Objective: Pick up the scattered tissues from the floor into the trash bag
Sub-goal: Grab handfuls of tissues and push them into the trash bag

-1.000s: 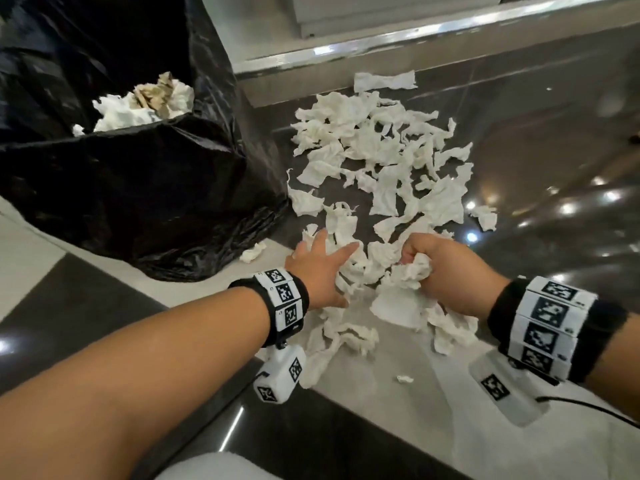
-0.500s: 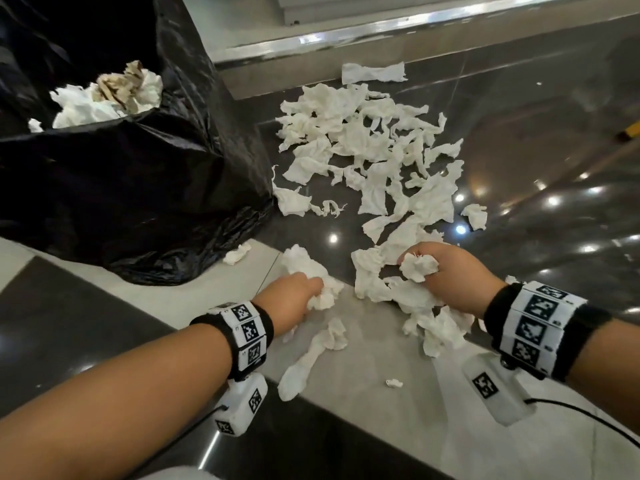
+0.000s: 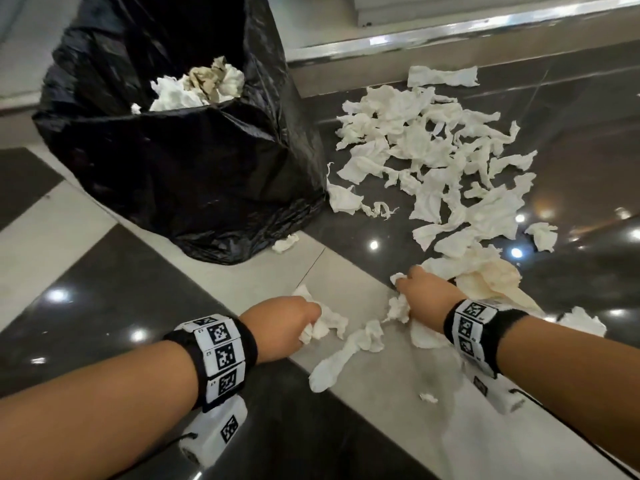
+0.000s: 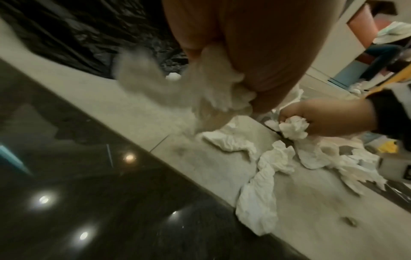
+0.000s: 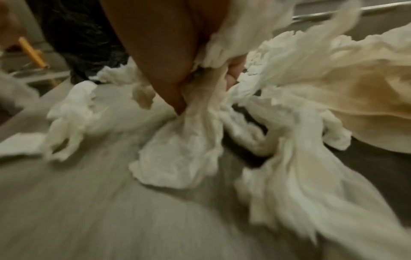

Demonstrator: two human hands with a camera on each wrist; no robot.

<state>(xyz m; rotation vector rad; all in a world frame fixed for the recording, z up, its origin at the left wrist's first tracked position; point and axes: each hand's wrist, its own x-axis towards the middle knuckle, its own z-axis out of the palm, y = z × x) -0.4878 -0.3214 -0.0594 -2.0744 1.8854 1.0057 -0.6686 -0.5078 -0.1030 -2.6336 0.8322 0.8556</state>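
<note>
A black trash bag (image 3: 194,161) stands open at the upper left with crumpled tissues inside (image 3: 194,88). Many white tissues (image 3: 436,157) lie scattered on the dark floor to its right. My left hand (image 3: 298,323) grips a wad of tissues (image 3: 325,323) just above the pale tile strip; the left wrist view shows the wad (image 4: 213,91) bunched in the fist. My right hand (image 3: 415,292) grips a bunch of tissues (image 3: 485,275), some yellowish, which trail to the floor (image 5: 200,123). A long loose tissue (image 3: 346,355) lies between my hands.
A pale tile strip (image 3: 398,427) runs diagonally between glossy dark tiles (image 3: 104,289). A small tissue scrap (image 3: 285,243) lies at the bag's foot and a tiny one (image 3: 428,397) nearer me. A metal-edged step (image 3: 450,32) borders the far side.
Both hands have closed on tissues and pulled back toward me, away from the pile. The left hand went from flat on the tissues to a fist round a wad.
</note>
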